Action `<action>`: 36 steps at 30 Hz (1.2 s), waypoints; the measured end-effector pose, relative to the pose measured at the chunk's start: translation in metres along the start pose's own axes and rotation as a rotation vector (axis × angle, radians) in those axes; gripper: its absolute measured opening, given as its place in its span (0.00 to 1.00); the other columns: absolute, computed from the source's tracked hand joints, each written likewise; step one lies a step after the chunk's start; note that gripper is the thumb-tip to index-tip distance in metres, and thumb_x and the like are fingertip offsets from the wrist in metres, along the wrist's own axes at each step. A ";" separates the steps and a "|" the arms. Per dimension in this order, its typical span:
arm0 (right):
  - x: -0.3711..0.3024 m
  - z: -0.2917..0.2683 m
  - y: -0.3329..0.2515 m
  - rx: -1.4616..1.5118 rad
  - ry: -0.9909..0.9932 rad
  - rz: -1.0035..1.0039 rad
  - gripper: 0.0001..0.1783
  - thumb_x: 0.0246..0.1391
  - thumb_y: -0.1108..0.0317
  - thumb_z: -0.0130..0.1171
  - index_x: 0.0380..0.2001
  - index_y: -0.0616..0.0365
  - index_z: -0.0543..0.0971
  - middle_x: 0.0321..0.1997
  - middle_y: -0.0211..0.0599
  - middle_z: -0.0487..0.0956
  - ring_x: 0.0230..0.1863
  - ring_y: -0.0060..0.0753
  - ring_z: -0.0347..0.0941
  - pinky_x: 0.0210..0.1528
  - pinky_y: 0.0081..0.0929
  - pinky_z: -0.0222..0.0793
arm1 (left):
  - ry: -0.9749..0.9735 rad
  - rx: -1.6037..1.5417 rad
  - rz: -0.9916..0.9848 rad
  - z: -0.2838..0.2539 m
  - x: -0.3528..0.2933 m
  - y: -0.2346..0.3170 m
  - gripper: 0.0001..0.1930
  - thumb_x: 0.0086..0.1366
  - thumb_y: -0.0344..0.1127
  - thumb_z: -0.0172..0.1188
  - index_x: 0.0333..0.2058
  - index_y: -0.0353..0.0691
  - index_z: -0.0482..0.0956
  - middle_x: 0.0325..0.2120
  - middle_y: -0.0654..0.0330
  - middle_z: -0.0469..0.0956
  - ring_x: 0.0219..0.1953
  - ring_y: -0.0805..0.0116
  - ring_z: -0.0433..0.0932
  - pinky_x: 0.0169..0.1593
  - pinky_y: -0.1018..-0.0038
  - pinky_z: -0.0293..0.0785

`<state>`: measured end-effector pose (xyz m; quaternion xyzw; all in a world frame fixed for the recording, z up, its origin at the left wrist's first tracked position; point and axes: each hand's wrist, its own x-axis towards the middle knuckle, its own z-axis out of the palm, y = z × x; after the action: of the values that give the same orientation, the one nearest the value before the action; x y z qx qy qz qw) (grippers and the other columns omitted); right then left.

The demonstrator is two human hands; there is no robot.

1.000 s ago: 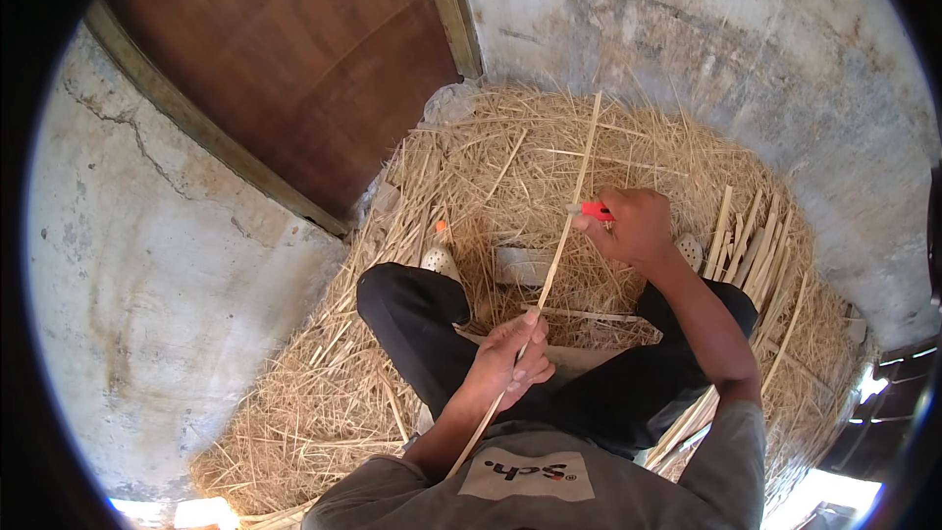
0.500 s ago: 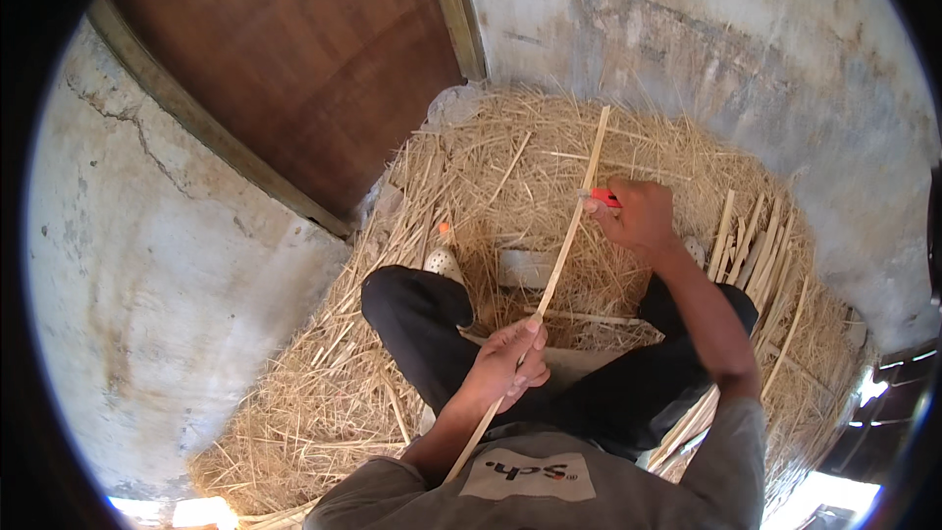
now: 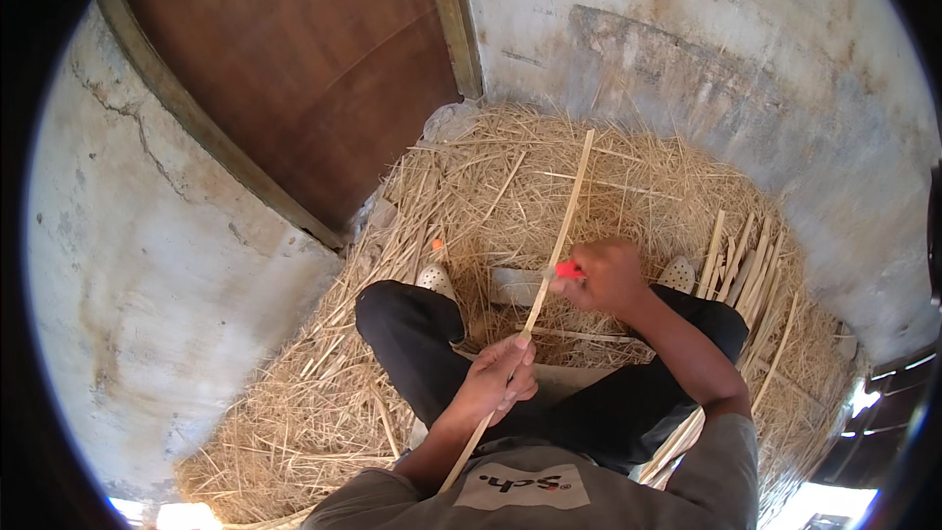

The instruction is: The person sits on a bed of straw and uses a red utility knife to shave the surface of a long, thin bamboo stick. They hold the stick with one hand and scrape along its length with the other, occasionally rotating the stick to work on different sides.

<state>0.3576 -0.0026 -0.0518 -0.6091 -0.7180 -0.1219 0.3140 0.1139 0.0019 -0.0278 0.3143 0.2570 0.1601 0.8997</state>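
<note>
On loose straw point(image 3: 285, 437), a pale strip point(image 3: 570, 208) held at a slant

We look down past a seated person's grey shirt point(image 3: 628, 503) and black trousers point(image 3: 407, 324). Long and narrow, the pale strip runs from between one and two o'clock down to six, between the bent knees. At six o'clock, the left hand point(image 3: 497, 378) has its fingers wrapped around the strip. Between three and four o'clock, the right hand point(image 3: 610, 275) is curled closed around a red tool point(image 3: 569, 270); its tip is at the strip, too small for us to make out. At three o'clock we see a bundle of loose strips point(image 3: 754, 270). Near the centre, a grey block point(image 3: 517, 287) lies between two pale, hole-punched clogs point(image 3: 436, 279). A brown door point(image 3: 294, 69) stands between ten and eleven o'clock; a stained wall point(image 3: 756, 59), at two.
</note>
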 end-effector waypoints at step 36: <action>0.006 -0.003 -0.023 0.007 0.116 -0.035 0.33 0.47 0.35 0.58 0.11 0.53 0.68 0.09 0.35 0.63 0.10 0.38 0.65 0.15 0.35 0.60 | 0.123 0.309 0.136 0.008 -0.008 0.017 0.16 0.75 0.41 0.41 0.29 0.39 0.68 0.06 0.67 0.57 0.08 0.79 0.50 0.19 0.81 0.51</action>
<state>0.3364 -0.0049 -0.0413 -0.5873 -0.7096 -0.1599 0.3549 0.1099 0.0071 -0.0091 0.4552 0.3111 0.1982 0.8104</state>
